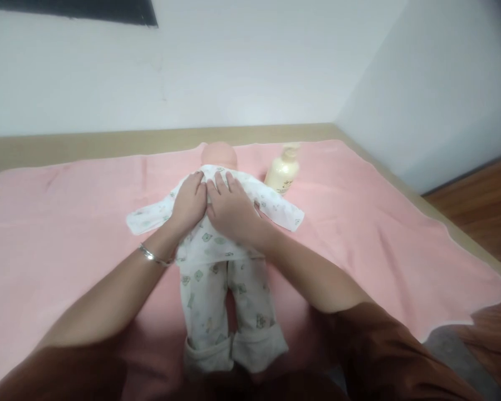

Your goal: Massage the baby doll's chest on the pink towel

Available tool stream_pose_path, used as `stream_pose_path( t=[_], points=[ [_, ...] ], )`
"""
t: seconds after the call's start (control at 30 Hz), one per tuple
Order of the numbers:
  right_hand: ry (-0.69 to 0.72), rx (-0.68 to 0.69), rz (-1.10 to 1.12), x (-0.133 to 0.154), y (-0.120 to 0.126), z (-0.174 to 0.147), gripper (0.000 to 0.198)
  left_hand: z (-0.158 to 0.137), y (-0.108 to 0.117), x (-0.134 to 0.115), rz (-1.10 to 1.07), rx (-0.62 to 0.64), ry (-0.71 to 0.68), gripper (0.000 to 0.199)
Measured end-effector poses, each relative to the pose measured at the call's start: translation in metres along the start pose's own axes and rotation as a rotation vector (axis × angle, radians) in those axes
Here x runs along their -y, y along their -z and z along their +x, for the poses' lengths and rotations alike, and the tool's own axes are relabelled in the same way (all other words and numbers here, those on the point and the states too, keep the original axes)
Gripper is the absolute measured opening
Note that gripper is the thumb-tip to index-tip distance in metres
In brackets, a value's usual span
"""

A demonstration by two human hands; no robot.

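A baby doll [206, 239] lies on a pink mat [87, 223], its smooth head [219, 153] pointing away from me. It wears a white printed long-sleeved top and matching trousers [209, 295] with turned-up cuffs. Both sleeves spread out to the sides. On the left of the upper body rests my left hand [190, 197], its fingers laid on the cloth close together. Beside it, my right hand [231, 206] lies flat on the top with fingers spread. The two hands touch or nearly touch at the middle. Neither visibly grips anything.
A cream pump bottle [283, 171] stands on the mat just beyond the doll's right-hand sleeve. The mat covers a wooden surface [158, 139] that meets a white wall [250, 72] at the back. Wooden flooring [480, 206] shows at the right.
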State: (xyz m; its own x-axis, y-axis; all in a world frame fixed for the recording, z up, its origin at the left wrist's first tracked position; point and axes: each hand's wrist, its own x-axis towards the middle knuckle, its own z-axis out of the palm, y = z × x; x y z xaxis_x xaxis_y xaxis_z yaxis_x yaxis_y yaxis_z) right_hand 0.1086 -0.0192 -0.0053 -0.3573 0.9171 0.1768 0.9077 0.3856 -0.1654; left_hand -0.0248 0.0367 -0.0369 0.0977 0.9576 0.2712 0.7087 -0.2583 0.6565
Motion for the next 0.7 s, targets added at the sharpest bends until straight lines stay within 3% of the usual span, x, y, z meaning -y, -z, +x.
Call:
stream_pose_path(
  t=[0.17,0.33,0.53,0.7],
  points=[
    [-0.164,0.02,0.156,-0.037,-0.001,0.026,0.064,-0.016,-0.01,-0.012,0.161,-0.003,-0.098,0.057],
    [-0.224,0.015,0.217,-0.044,0.001,0.029,0.067,-0.035,-0.013,-0.029,0.243,0.0,-0.225,0.058],
    [-0.222,-0.02,0.15,-0.037,-0.001,0.025,0.064,-0.025,-0.009,-0.026,0.16,0.09,-0.044,0.061],
    [-0.214,-0.047,-0.008,-0.018,-0.004,0.013,0.061,-0.006,-0.005,-0.011,0.047,0.074,0.083,0.061]
  ],
)
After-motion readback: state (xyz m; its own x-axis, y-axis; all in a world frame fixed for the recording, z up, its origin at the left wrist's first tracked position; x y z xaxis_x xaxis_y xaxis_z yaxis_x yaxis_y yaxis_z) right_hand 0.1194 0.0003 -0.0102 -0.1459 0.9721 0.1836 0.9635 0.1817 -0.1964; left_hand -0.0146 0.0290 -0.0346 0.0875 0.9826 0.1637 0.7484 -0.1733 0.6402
